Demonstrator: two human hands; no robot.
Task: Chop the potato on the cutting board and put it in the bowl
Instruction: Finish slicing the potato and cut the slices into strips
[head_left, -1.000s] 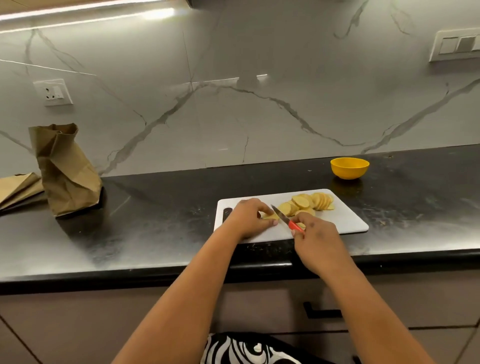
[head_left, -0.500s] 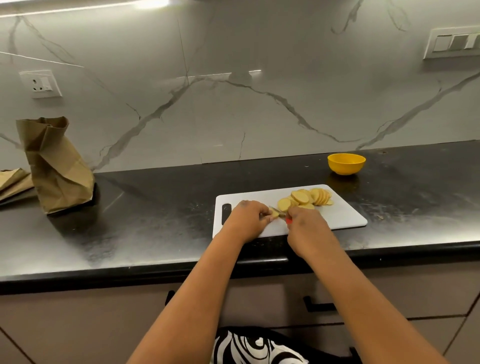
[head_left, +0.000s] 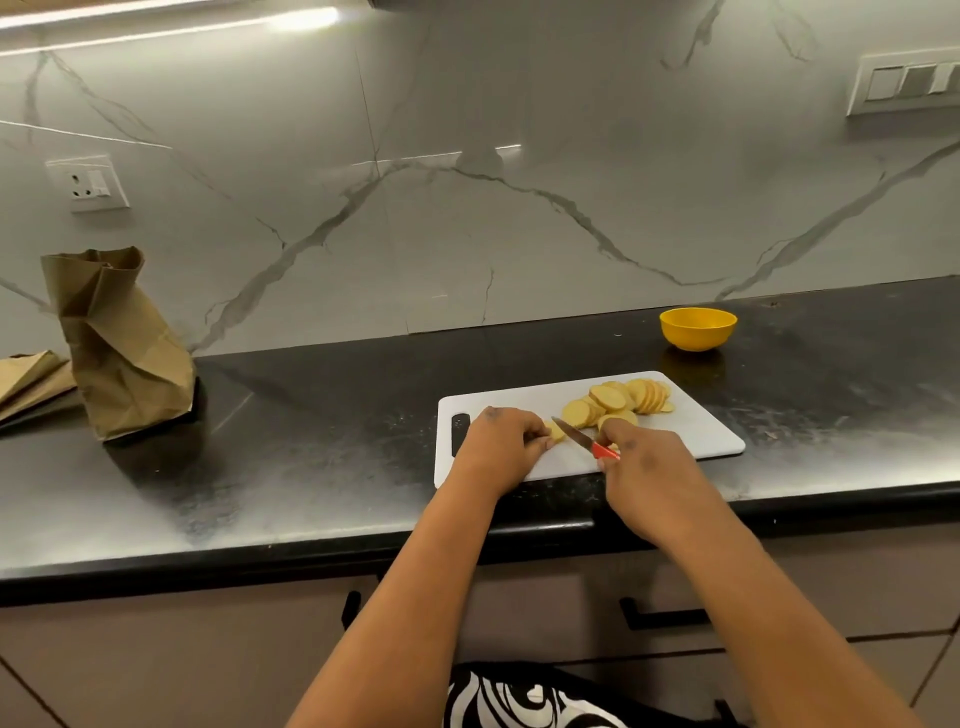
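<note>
Head-camera view, left to right: a wall socket (head_left: 87, 183) is seen on the marble backsplash, and beneath it a crumpled brown paper bag (head_left: 118, 345) is stood on the black countertop (head_left: 311, 457), with folded brown paper (head_left: 31, 382) laid beside it at the frame's left edge. No print can be read on the bag. A broad bare stretch of countertop is left between the bag and the white cutting board (head_left: 696, 436), which is set close to the counter's front edge, its slotted handle end at the left. On the board, the last piece of potato (head_left: 557, 430) is held down under the curled fingers of the left hand (head_left: 501, 447). The red-handled knife (head_left: 587, 439) is gripped in the closed right hand (head_left: 644, 462), its blade angled toward the held piece. Cut potato slices (head_left: 621, 401) are fanned in an overlapping row across the board's far right part. The yellow bowl (head_left: 697, 328) is placed beyond the board's far right corner, near the backsplash and apart from the board, with open counter to its right. A switch plate (head_left: 904, 83) is fixed on the wall at upper right; no lettering can be made out on it.
</note>
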